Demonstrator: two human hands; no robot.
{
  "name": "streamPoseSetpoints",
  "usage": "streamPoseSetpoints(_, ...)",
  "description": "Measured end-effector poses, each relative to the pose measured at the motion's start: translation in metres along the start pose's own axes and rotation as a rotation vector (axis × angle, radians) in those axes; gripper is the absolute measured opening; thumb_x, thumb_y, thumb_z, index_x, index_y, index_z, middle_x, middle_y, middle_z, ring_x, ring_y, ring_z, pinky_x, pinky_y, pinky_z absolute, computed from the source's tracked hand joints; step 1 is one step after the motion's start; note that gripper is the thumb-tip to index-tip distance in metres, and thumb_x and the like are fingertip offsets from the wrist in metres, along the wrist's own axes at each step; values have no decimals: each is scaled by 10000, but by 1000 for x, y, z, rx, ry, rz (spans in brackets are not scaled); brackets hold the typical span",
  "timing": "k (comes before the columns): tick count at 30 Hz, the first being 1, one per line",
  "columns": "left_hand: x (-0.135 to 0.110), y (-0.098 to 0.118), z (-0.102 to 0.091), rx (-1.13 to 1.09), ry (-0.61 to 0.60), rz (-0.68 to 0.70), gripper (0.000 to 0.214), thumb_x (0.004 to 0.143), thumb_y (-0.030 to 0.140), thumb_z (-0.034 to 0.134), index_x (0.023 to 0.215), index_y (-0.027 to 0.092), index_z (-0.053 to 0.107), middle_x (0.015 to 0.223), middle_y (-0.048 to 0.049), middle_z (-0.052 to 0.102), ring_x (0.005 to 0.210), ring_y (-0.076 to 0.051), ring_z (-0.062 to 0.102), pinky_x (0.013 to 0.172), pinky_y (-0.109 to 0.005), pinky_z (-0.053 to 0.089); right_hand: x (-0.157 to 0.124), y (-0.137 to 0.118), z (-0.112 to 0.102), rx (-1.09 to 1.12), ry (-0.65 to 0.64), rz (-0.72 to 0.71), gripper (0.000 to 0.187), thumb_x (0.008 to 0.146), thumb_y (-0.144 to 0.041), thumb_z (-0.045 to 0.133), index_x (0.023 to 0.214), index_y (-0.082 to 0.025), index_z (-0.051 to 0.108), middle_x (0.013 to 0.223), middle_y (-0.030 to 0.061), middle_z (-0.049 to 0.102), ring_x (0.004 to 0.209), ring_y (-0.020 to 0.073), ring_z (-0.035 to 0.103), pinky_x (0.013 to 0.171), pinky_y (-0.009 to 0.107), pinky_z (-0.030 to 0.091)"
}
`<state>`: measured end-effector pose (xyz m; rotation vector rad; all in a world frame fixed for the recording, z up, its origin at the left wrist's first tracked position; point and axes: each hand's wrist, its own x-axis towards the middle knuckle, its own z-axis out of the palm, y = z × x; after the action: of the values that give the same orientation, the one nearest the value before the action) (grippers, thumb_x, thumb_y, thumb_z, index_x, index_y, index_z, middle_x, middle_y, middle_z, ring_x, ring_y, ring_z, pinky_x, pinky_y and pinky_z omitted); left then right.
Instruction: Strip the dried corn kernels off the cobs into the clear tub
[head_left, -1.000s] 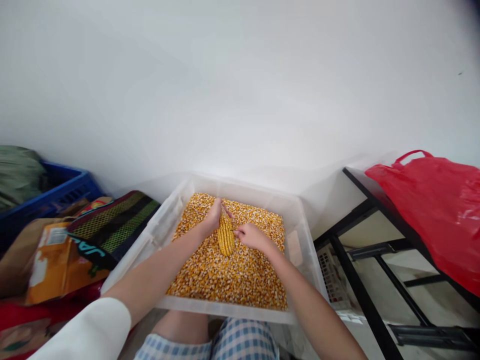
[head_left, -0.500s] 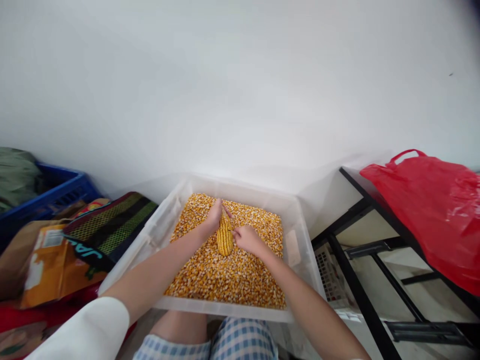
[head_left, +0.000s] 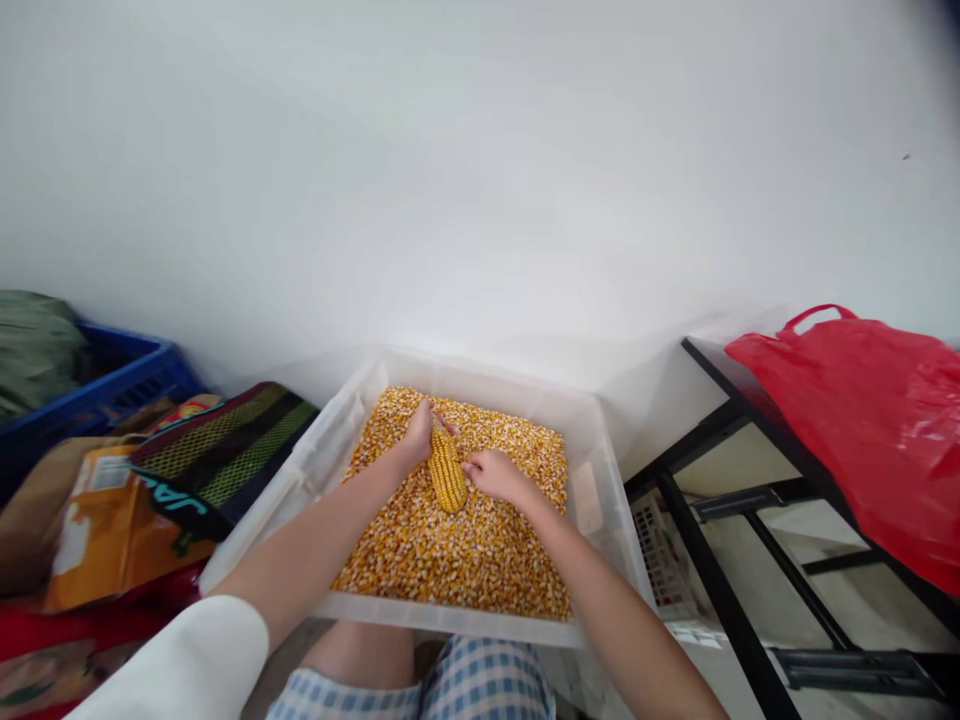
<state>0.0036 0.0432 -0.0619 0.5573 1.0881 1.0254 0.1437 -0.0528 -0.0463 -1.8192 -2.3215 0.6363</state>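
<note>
A yellow dried corn cob [head_left: 448, 472] lies slanted on a deep layer of loose corn kernels [head_left: 457, 560], which fill a clear plastic bin [head_left: 450, 620]. My left hand [head_left: 420, 435] grips the cob's upper end, with its fingers curled over the tip. My right hand [head_left: 495, 476] lies low over the kernels, its fingertips against the cob's right side. The hands hide the cob's top and part of its side.
A white wall rises behind the bin. To the left are a blue crate [head_left: 127, 385], a woven bag [head_left: 225, 455] and an orange paper bag [head_left: 105, 530]. To the right, a red plastic bag [head_left: 847, 430] lies on a black metal rack [head_left: 720, 590].
The cob's upper end has tilted to the left with my left hand. My right hand has slid slightly left along the cob.
</note>
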Motion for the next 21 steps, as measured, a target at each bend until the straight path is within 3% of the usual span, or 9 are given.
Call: streamPoseSetpoints(21, -3, -2, 6, 72, -51, 49, 269, 726, 388, 353, 566, 195, 449, 392, -59, 508, 405, -189, 516, 406, -269, 395, -5, -9, -9, -171, -18, 0, 321, 854, -289, 372, 859, -155, 664, 880, 95, 668, 742, 135, 579, 620, 222, 316)
